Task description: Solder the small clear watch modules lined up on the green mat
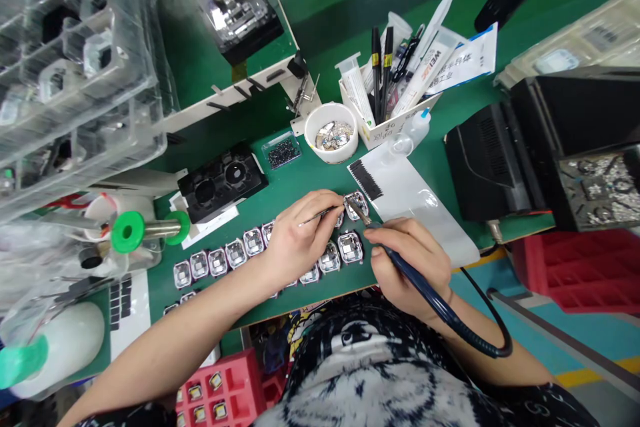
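Tweezers (320, 215) are pinched in my left hand (306, 233), their tip by a small square device (356, 205) at the upper right end of the rows. My right hand (413, 265) grips a soldering iron (367, 219) with a dark blue cable, and its tip reaches the same device. Several similar silver devices (235, 253) lie in two slanting rows on the green mat (200, 240); my left hand and forearm hide some of them. Just below the worked-on device lies another device (350, 247).
Behind my hands stand a white bowl of small metal parts (334, 133), a box of pens and syringes (375, 137) and a strip sheet (425, 207). Stacked clear trays (125, 80) rise left, beside a solder spool (129, 232). A black station (487, 167) stands right.
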Tool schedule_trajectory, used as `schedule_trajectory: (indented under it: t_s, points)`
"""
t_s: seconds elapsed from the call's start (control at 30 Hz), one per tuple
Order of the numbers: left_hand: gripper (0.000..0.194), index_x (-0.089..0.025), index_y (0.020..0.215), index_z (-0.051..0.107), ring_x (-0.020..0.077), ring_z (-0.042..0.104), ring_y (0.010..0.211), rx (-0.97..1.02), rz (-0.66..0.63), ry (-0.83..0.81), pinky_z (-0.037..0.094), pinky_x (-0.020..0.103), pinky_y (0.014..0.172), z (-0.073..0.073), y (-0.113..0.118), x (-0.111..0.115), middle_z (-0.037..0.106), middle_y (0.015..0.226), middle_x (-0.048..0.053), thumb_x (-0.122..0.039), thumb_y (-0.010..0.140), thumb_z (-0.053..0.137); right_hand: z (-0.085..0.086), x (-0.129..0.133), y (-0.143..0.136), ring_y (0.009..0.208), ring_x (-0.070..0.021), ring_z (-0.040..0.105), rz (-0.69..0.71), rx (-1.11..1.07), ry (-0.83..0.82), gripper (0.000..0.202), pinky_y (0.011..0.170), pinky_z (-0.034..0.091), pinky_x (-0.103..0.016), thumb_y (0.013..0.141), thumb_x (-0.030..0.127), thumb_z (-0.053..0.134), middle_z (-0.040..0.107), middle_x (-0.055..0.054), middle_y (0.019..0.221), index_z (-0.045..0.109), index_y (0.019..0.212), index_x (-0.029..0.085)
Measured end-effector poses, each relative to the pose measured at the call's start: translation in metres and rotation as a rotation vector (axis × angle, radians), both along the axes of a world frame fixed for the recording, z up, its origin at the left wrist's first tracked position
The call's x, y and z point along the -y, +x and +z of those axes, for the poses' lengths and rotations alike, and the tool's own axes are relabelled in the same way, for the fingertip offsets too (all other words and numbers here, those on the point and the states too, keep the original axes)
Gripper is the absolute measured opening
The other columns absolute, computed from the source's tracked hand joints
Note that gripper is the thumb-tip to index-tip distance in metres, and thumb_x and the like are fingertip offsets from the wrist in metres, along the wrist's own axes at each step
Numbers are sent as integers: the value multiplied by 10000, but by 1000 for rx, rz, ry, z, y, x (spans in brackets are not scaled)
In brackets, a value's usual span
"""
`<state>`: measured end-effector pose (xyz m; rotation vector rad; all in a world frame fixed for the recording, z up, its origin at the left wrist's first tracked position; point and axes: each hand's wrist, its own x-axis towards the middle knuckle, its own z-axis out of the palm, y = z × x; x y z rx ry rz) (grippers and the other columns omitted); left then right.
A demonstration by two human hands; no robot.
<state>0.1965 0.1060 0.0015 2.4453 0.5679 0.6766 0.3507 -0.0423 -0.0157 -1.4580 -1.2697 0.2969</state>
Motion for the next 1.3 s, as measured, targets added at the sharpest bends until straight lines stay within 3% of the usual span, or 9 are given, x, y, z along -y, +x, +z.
schedule_trajectory:
  t_s: [0.6, 1.07, 1.3]
  points:
    - [171, -186, 1165, 642, 165, 710, 1063, -32, 18, -7, 620, 345, 917, 1, 0, 0, 744, 1098, 64, -126, 1014, 589, -2, -1, -1, 853, -182, 686, 14, 21, -27, 277, 745, 619, -366, 868, 120, 648, 716, -55, 974, 724, 1118, 212]
    - [142, -180, 1136, 666, 178, 701, 1024, -46, 30, -89, 596, 360, 918, 14, 2, -4, 745, 1063, 67, -152, 1006, 616, 2, 2, 2, 889, -184, 689, -54, -45, -5, 275, 776, 625, -385, 877, 125, 636, 692, -38, 975, 722, 1112, 237]
    - [190, -190, 1136, 698, 172, 729, 1031, 35, 59, -88, 620, 357, 927, 8, -1, -1, 762, 1092, 60, -126, 957, 691, 1, 0, 4, 878, -165, 683, -58, -67, -15, 256, 788, 610, -359, 880, 115, 643, 700, -33, 964, 729, 1099, 215]
